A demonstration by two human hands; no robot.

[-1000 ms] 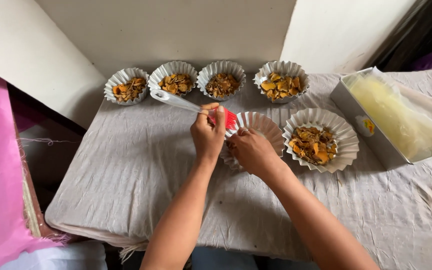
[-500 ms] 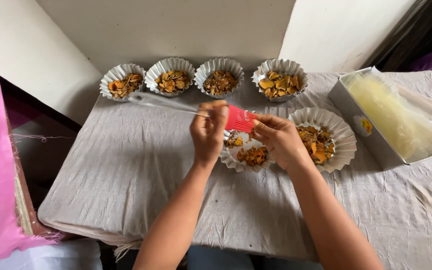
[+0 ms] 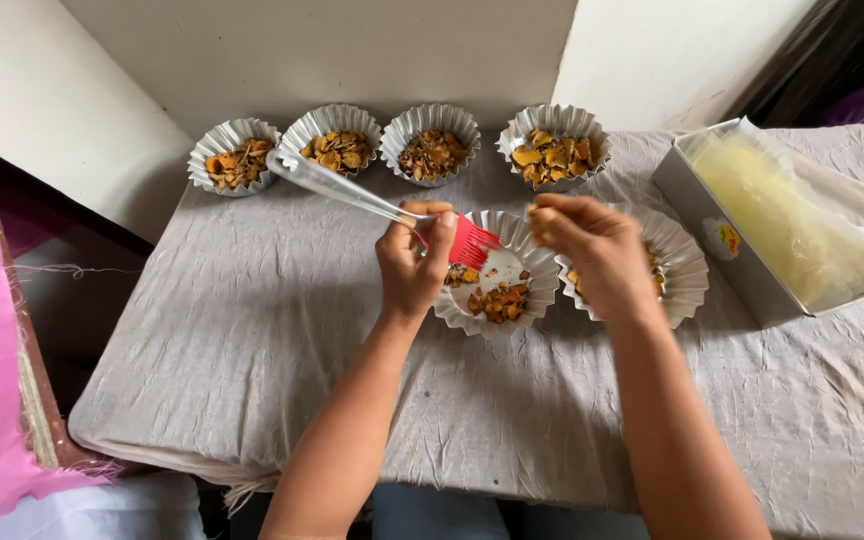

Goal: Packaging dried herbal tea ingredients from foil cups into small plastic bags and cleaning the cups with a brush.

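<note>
Now the right hand (image 3: 597, 250) had lifted clear of the near fluted cup (image 3: 497, 275), fingertips pinched on a few chips, exposing its partly filled bottom. Meanwhile the left hand (image 3: 414, 262) stayed closed round the red-bristled brush (image 3: 382, 205) at the cup's left rim.

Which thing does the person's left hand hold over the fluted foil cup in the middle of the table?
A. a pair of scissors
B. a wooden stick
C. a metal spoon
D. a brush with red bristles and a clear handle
D: the left hand grips a brush with red bristles and a clear handle over the fluted foil cup.
</note>
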